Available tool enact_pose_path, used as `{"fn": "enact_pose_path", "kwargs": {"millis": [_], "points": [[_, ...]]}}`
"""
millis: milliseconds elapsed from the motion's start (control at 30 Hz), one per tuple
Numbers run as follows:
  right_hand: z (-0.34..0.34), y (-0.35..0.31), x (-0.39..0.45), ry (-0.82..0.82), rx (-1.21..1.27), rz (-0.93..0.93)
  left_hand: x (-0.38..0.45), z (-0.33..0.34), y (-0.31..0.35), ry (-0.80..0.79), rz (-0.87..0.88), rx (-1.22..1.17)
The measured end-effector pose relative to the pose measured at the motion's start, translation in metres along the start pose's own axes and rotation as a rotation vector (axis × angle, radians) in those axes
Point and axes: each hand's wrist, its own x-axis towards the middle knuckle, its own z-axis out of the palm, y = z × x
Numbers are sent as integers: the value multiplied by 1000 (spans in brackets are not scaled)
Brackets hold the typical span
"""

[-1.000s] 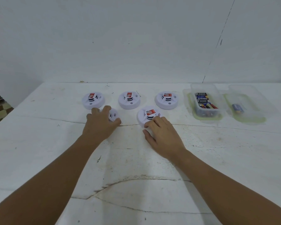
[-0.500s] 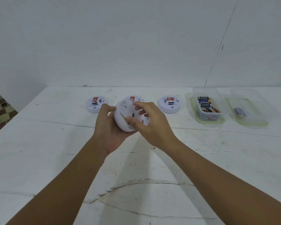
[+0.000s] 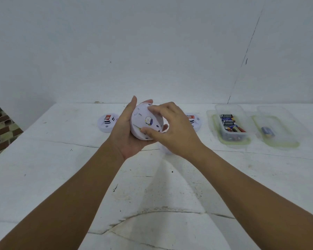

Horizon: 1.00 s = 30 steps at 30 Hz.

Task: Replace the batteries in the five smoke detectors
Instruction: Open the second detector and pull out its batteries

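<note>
I hold a round white smoke detector (image 3: pixel 143 121) up above the table with its back face turned toward me. My left hand (image 3: pixel 128 134) cradles it from the left and below. My right hand (image 3: pixel 172 129) grips its right rim with thumb and fingers curled round it. A second smoke detector (image 3: pixel 107 122) lies on the table at the left, with a red label on top. A third smoke detector (image 3: pixel 195 121) shows partly behind my right hand. The other detectors are hidden by my hands.
A clear plastic box of batteries (image 3: pixel 231 125) stands at the back right. Beside it a clear tray (image 3: pixel 278 138) holds a single blue battery (image 3: pixel 267 131). The white table (image 3: pixel 61 177) is cracked, and a wall stands behind it.
Both hands have lifted one detector off the table, raised it and turned its back toward me. The camera view has tilted up a little.
</note>
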Motion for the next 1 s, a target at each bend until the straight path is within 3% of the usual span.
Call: {"fn": "enact_pose_path", "kwargs": {"millis": [500,767,933,1000], "points": [[-6,4,14,-120,-261,-173,8,-2,0,65,-15,20],[-2,4,4,16,-261,-236,12,-2,0,37,-15,89],[-3,6,-17,73,-220,-192,10,-7,-3,32,31,91],[-7,10,-30,13,-208,-117,13,-17,-4,64,37,84]]}}
